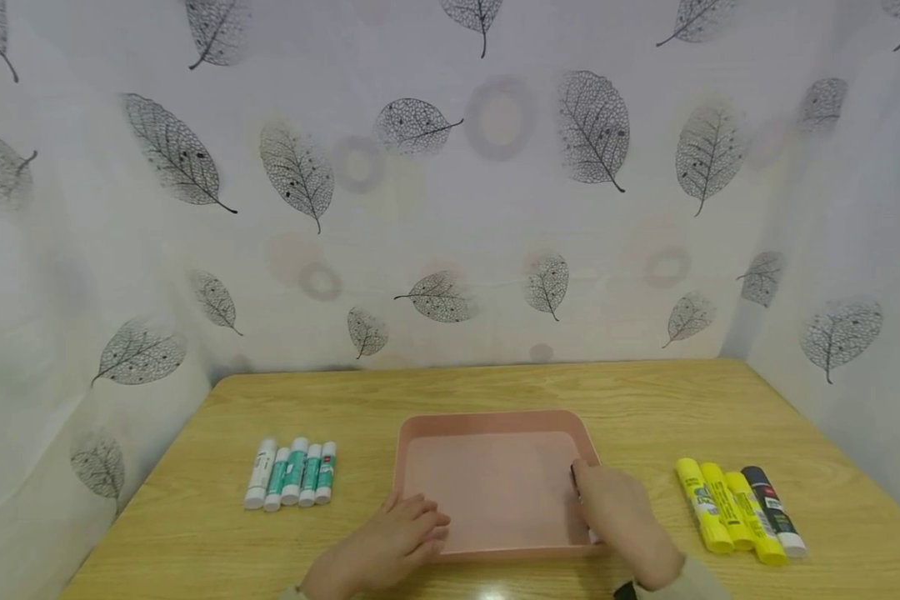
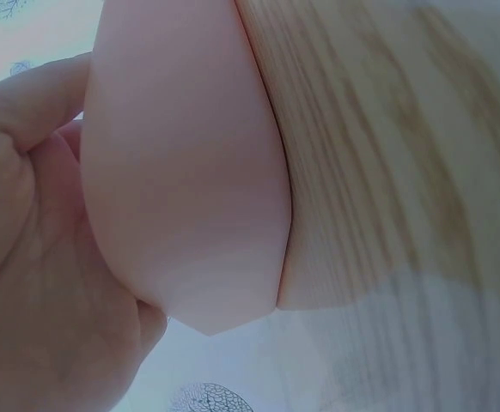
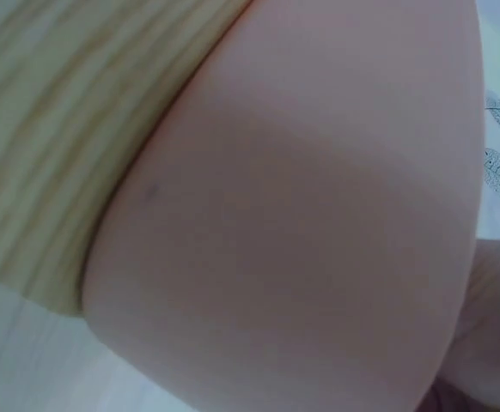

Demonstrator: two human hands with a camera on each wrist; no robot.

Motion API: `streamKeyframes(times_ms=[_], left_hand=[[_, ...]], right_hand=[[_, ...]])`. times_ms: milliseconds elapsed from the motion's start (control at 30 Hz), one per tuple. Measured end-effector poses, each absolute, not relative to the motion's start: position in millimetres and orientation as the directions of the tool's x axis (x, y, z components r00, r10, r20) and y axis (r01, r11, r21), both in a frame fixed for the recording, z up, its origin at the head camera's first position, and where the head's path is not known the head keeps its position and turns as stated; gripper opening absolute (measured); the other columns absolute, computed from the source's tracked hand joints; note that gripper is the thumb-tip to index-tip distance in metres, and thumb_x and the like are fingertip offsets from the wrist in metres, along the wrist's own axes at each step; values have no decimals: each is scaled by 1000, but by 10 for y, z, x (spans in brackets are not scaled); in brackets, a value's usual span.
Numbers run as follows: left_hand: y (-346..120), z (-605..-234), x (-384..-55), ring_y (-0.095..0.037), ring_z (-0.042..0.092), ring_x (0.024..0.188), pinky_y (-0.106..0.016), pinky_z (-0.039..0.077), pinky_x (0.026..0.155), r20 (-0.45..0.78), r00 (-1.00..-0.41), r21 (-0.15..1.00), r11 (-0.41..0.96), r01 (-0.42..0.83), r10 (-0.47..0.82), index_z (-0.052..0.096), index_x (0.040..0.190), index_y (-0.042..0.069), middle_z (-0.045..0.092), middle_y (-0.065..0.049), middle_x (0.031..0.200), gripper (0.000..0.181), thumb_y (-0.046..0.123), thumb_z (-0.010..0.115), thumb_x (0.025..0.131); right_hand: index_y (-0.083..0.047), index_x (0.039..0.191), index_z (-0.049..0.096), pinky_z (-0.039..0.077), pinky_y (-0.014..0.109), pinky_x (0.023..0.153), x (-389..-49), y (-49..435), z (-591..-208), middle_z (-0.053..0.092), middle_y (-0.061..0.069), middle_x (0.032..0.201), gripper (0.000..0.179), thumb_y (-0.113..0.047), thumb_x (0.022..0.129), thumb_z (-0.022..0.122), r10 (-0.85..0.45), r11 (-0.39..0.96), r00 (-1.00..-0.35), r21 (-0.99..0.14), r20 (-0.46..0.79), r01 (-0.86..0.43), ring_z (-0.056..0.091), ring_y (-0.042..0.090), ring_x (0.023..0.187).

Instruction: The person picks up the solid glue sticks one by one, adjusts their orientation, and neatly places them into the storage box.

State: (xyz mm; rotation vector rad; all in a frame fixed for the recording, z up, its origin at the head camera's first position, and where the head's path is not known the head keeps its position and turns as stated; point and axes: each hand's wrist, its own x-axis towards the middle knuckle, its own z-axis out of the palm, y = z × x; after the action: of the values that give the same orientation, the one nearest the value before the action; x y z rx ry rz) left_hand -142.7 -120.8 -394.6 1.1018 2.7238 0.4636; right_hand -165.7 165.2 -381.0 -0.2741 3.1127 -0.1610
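A pink tray (image 1: 495,475) lies on the table. Over its front left corner rests my left hand (image 1: 390,537), its fingers loosely bent across the rim and holding nothing visible. In the left wrist view that hand is behind the tray's outer wall (image 2: 190,189). My right hand (image 1: 618,517) is at the tray's right side, gripping what looks like a dark glue stick (image 1: 574,481) with a white end; the fingers and palm cover most of it. In the right wrist view the tray wall (image 3: 293,215) hides the held thing and most of the hand.
Several white and green glue sticks (image 1: 294,473) lie in a row left of the tray. To the right are several yellow glue sticks (image 1: 727,504) and a dark one with a white cap (image 1: 774,510). A leaf-patterned curtain (image 1: 450,208) stands behind the wooden table (image 1: 330,396).
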Motion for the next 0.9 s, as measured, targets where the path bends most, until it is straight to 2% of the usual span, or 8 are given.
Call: streamKeyframes(times_ms=[100, 367, 567, 633, 733, 900], left_hand=[[-1204, -3943, -1425, -21, 38, 117, -53, 23, 98, -31, -712, 339, 677, 653, 702, 53, 118, 13, 47, -1, 119, 38, 35, 32, 96], [-1203, -3941, -1422, -22, 37, 119, -53, 22, 98, -46, -716, 347, 683, 642, 696, 52, 120, 14, 47, -3, 122, 39, 36, 31, 96], [-1203, -3951, -1424, -22, 37, 119, -53, 22, 98, -46, -714, 339, 683, 647, 699, 52, 120, 13, 47, -3, 122, 40, 37, 30, 96], [-1203, -3952, -1422, -22, 36, 119, -54, 22, 98, -45, -713, 337, 683, 648, 699, 52, 120, 13, 47, -3, 122, 40, 37, 31, 96], [-1202, -3948, -1420, -22, 37, 119, -54, 22, 98, -39, -712, 337, 680, 651, 701, 52, 119, 13, 47, -3, 122, 40, 36, 30, 96], [-1205, -3943, -1417, -23, 36, 119, -54, 21, 98, -43, -715, 350, 681, 643, 698, 52, 120, 12, 47, -4, 123, 40, 36, 30, 96]], right_hand=[[-5, 87, 56, 38, 27, 43, -1666, 1647, -3802, 48, 1, 64, 12, -4, 78, 63, -160, 983, -987, -96, -13, -158, 43, 13, 52], [-5, 85, 55, 38, 26, 43, -1658, 1661, -3784, 48, 1, 63, 10, -3, 78, 62, -143, 984, -989, -108, -29, -139, 44, 14, 53], [-4, 88, 52, 38, 26, 43, -1631, 1714, -3708, 48, 3, 65, 19, -7, 75, 66, -141, 978, -989, -163, -34, -133, 45, 14, 53], [-3, 93, 53, 40, 28, 45, -1636, 1745, -3682, 51, 5, 68, 25, -11, 75, 67, -143, 977, -990, -160, -18, -138, 47, 15, 55], [-4, 92, 53, 41, 30, 47, -1658, 1817, -3663, 52, 5, 70, 25, -15, 75, 69, -160, 978, -987, -132, 13, -160, 48, 16, 59], [-2, 94, 53, 45, 35, 54, -1701, 1947, -3563, 54, 7, 76, 22, -16, 80, 63, -118, 973, -993, -202, -22, -111, 53, 21, 66]])
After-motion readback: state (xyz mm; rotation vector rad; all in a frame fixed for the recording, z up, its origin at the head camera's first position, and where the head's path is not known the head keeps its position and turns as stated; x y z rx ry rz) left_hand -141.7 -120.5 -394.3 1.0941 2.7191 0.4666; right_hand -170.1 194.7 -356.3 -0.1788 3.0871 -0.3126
